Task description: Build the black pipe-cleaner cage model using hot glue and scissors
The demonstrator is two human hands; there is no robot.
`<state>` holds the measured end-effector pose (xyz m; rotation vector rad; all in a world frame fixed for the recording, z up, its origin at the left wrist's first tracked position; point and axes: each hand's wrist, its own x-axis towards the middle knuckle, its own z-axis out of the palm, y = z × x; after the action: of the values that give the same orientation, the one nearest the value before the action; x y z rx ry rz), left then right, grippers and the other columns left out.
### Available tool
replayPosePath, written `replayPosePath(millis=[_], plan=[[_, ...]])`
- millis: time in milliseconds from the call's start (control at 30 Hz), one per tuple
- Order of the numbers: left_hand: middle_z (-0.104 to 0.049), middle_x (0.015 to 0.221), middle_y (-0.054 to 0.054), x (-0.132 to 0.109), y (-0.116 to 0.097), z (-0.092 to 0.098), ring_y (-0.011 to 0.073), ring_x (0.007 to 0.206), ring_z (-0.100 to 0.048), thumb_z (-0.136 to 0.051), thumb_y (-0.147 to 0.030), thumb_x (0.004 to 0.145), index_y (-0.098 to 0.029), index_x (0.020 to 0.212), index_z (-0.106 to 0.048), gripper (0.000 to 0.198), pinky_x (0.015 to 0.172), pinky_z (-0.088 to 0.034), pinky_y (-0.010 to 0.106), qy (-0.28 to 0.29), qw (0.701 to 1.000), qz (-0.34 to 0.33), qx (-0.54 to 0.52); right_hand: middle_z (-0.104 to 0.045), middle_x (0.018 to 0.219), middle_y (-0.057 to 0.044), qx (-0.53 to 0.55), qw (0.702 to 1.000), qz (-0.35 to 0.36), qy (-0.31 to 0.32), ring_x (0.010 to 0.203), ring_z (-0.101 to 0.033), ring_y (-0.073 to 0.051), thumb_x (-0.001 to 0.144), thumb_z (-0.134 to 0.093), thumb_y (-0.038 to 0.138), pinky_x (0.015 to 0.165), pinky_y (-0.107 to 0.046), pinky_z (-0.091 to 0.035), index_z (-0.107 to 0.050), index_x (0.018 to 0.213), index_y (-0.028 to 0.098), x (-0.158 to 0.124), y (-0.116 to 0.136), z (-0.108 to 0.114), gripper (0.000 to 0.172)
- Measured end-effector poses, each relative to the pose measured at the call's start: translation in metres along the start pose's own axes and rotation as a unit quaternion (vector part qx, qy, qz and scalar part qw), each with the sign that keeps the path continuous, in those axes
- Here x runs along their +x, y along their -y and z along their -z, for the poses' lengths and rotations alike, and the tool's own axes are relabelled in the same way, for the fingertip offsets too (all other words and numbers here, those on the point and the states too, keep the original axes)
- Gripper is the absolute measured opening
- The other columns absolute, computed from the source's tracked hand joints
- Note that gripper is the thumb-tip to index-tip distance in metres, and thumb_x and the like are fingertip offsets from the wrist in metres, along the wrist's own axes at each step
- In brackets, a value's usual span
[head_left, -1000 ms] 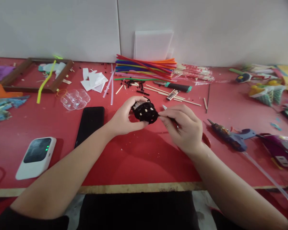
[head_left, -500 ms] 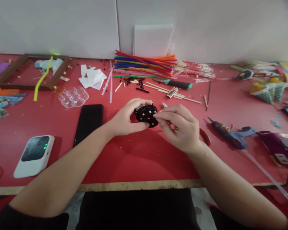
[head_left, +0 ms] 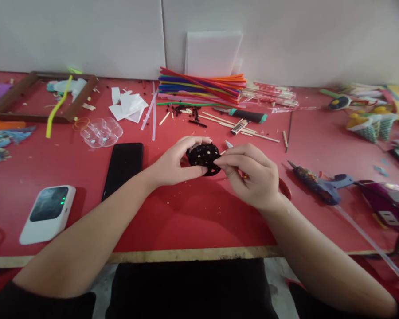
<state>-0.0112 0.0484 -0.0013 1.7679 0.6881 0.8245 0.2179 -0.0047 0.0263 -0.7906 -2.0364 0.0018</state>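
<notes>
A small black woven ball [head_left: 203, 158] with pale sticks showing through its gaps is held above the red table [head_left: 186, 212] at the centre. My left hand [head_left: 173, 166] curls round its left side, thumb below and fingers over the top. From the right, my right hand [head_left: 251, 175] pinches at the ball's right edge with thumb and forefinger. What the right fingers hold besides the ball is too small to tell.
A black phone [head_left: 123, 166] and a white device [head_left: 48, 213] lie to the left. A blue glue gun [head_left: 319, 186] lies to the right. Coloured pipe cleaners [head_left: 201, 86], wooden sticks [head_left: 239, 130], a knife [head_left: 248, 116], a clear tray [head_left: 100, 132] and a wooden frame [head_left: 43, 97] sit behind.
The ball has turned slightly in my left hand, and my right fingers have closed in on its right edge. The view has shifted a little downward.
</notes>
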Motion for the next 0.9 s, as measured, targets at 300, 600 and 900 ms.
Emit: replayPosePath(millis=[300,600,900], plan=[[-0.057,0.154,0.016,-0.002,0.002,0.0,0.034,0.139,-0.059,-0.081,-0.041,0.088,-0.024,0.144,-0.06,0.062,0.098,-0.061,0.041,-0.002,0.999,0.0,-0.042,-0.072,0.097,-0.005,0.006,1.0,-0.009,0.022,0.087,-0.073,-0.016,0.093,-0.064,0.001,0.076,-0.031,-0.063,-0.074,0.105,0.022,0.001,0.004,0.002,0.027],[-0.06,0.146,0.016,-0.001,-0.001,0.0,0.0306,0.13,-0.063,-0.082,-0.036,0.086,-0.022,0.135,-0.064,0.054,0.078,-0.063,0.028,-0.03,0.999,-0.023,-0.027,-0.075,0.094,-0.005,-0.003,1.0,-0.006,-0.015,0.085,-0.073,-0.016,0.091,-0.071,0.003,0.077,-0.029,-0.062,-0.07,0.105,0.021,0.002,0.007,-0.004,0.022],[-0.061,0.135,0.014,0.001,-0.002,-0.005,0.0253,0.113,-0.068,-0.079,-0.029,0.081,-0.023,0.131,-0.066,0.052,0.08,-0.065,0.033,-0.088,0.985,-0.111,0.097,-0.071,0.086,0.0,-0.018,0.997,-0.044,-0.061,0.075,-0.069,-0.014,0.088,-0.077,0.007,0.062,-0.026,-0.059,-0.066,0.106,0.024,-0.002,0.01,-0.01,0.026]])
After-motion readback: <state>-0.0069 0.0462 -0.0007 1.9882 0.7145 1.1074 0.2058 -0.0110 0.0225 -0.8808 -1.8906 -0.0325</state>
